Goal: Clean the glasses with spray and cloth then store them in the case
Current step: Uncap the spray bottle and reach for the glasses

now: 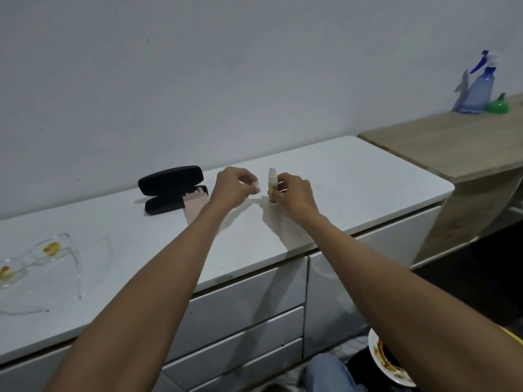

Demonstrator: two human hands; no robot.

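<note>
**Cap off, bottle in hand, and the glasses are a long way left**

Both hands are up over the middle of the white cabinet top (353,176). The right hand (294,193) has its fingers curled round the small spray bottle (272,183), holding it upright with the nozzle bare, base at or just above the surface. The left hand (235,188) pinches a small clear piece at its fingertips, which looks like the bottle's cap (256,185) (blurred, so that is a judgement).

The glasses (36,261) lie well apart, at the near left of the top, clear-framed with brownish smears on both lenses. The black case (172,189) sits open, far and just left of the hands, with the pinkish cloth (195,206) draped out of it.

Now the risks. That loose cap is tiny and could roll off the near edge if set down carelessly. The glasses are nearly invisible against the white top, so a reaching forearm could knock them. Spraying from this far away would wet the cabinet, not the lenses. And wiping gritty smears dry could scratch them
</note>
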